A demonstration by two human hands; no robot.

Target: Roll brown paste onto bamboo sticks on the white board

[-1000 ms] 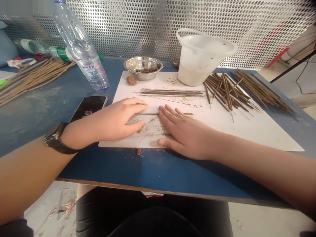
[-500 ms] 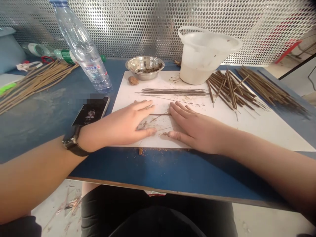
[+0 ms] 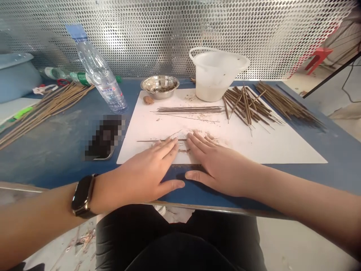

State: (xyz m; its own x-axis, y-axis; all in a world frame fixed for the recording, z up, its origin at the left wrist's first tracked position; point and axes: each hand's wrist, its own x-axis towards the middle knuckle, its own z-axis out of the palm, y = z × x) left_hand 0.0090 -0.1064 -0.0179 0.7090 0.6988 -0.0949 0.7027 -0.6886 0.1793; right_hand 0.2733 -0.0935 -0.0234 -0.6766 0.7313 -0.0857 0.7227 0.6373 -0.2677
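A thin stick (image 3: 149, 141) lies across the white board (image 3: 267, 146), pressed under my left hand's (image 3: 141, 180) spread fingertips, not gripped. My right hand (image 3: 217, 165), flat and wide, sits just beside its end. Beyond lie loose sticks (image 3: 245, 109), a tub (image 3: 214, 77) and a steel bowl (image 3: 159, 85); a phone (image 3: 105, 137) sits left of the board.

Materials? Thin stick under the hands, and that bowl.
Thin stick: probably a slim core under a dull brown coating, going by its matte look and the brown crumbs nearby; the core material can't be told. Bowl: likely polished stainless steel, given its mirror-bright reflections.
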